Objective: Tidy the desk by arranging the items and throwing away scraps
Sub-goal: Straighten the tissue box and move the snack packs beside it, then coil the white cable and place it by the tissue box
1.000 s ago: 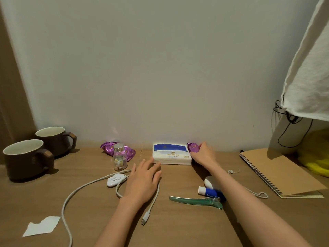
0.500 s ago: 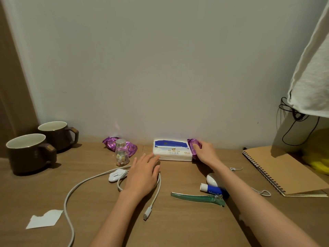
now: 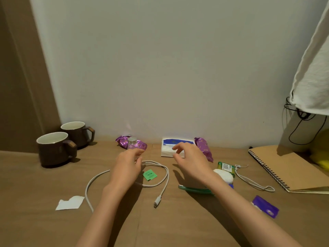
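Observation:
My left hand [image 3: 126,168] hovers over a looped white USB cable [image 3: 164,179]; the cable's far end runs under its bent fingers, so its grip is hidden. My right hand [image 3: 190,161] floats with fingers apart in front of a white and blue tissue pack [image 3: 168,148] by the wall. A purple wrapper [image 3: 203,148] lies free to the right of the pack. Another purple wrapper [image 3: 122,140] sits behind a small glass bottle [image 3: 132,142]. Scraps on the desk: a green piece [image 3: 149,174] inside the cable loop, a torn white paper [image 3: 70,203], a purple packet [image 3: 266,208].
Two brown mugs [image 3: 53,148] stand at the back left. Under my right forearm lie a green hair clip [image 3: 194,189], a white oval item [image 3: 223,175], a green battery pack [image 3: 226,166] and a white cord [image 3: 254,184]. A spiral notebook [image 3: 292,168] lies at the right, under a hanging white cloth [image 3: 313,77].
My right hand let go of the purple wrapper beside the tissue pack and drew back. My left hand lifted off the desk, uncovering the green scrap, and now covers the white plug.

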